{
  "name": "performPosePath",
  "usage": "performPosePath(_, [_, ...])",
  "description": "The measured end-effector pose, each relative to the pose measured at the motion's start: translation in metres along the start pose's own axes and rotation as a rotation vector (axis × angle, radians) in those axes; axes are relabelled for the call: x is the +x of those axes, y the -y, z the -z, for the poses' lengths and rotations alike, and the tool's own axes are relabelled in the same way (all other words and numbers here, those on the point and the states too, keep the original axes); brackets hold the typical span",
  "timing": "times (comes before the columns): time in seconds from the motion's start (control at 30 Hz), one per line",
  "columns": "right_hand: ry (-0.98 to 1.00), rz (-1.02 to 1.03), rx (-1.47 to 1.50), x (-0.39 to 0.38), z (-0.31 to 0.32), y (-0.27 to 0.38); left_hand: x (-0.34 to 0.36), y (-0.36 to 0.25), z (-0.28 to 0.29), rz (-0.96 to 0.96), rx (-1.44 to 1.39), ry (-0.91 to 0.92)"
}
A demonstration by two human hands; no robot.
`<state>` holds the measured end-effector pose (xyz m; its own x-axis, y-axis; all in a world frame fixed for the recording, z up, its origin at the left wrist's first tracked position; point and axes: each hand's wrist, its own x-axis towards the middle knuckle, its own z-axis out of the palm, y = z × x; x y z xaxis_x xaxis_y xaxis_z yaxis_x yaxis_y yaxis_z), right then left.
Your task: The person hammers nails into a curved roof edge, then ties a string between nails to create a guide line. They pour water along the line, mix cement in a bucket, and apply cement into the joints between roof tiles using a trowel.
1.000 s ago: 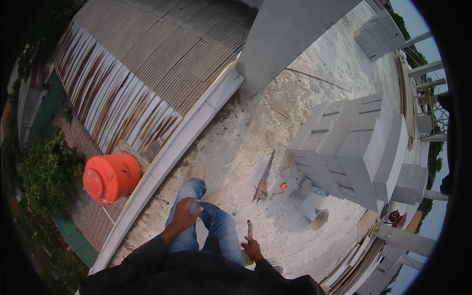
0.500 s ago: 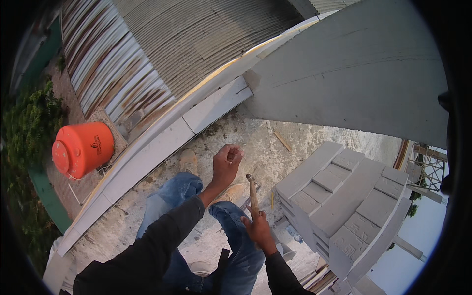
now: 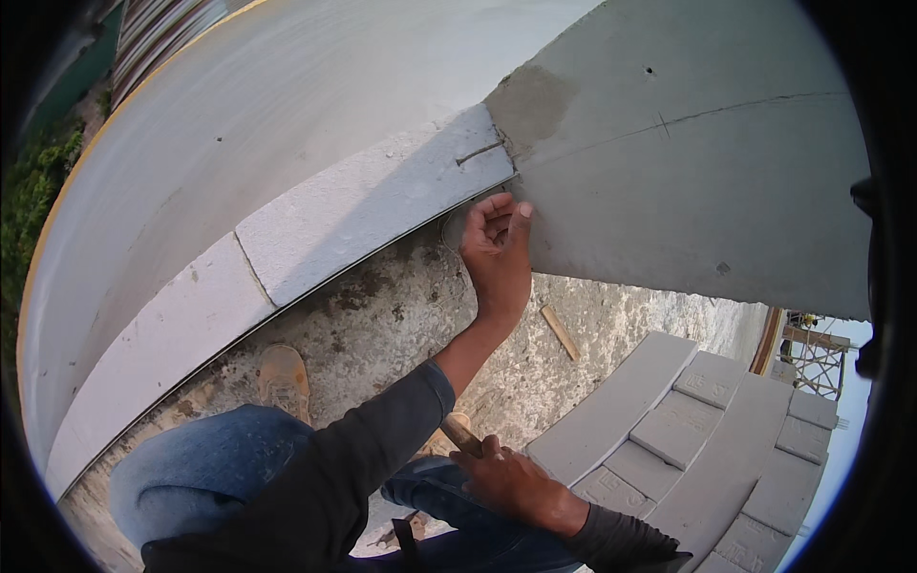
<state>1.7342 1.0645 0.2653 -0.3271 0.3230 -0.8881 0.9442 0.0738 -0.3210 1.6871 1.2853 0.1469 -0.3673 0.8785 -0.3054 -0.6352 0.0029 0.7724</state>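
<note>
Wooden-handled tool and block wall: holdings, near to far

Right hand (image 3: 511,482), lower centre of the frame: grip closed around a wooden tool handle (image 3: 461,435), of which only a short brown stub shows above the fist. The working end is hidden, so the kind of tool cannot be told. Judged stiff, fairly light and rough enough not to slip; best held well down the shaft, as it is here.

Knees in blue jeans (image 3: 205,468), lower left, with a dusty shoe (image 3: 284,379) on the rough concrete floor (image 3: 382,325).

Stack of grey blocks (image 3: 688,439), lower right, lying flat in rows. Judged bulky, rigid and crumbly at the edges; each would want both hands under its long sides.

Loose wooden stick (image 3: 560,332) on the floor, between the stack and the wall.

Left hand (image 3: 497,250), centre of the frame: fingers curled loosely, grip holding nothing, thumb tip touching the grey rendered wall (image 3: 688,172) just beside the joint.

White block course (image 3: 363,205), left of that joint, running toward the lower left. A darker patch of mortar (image 3: 530,105) marks where block and render meet; it looks damp and would likely mark or smear under pressure.

Scaffold poles (image 3: 812,349), far right edge, small and distant.
</note>
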Motion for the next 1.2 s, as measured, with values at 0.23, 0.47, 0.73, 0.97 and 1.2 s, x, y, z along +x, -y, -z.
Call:
performPosePath(0.23, [0.013,0.117,-0.268,0.022,0.003,-0.023,0.000,0.000,0.013,-0.301,0.146,0.154])
performPosePath(0.47, [-0.033,0.068,-0.192,0.022,-0.007,-0.034,0.018,-0.003,0.010,-0.459,0.363,0.077])
performPosePath(0.73, [0.018,0.033,-0.157,0.012,-0.005,-0.035,0.038,0.008,0.007,-0.461,0.365,0.107])
performPosePath(0.97, [-0.008,-0.008,-0.109,0.012,-0.010,-0.037,0.045,0.008,0.006,-0.617,0.455,0.135])
performPosePath(1.2, [-0.065,-0.020,-0.087,0.007,-0.013,-0.043,0.054,0.008,0.003,-0.749,0.592,0.091])
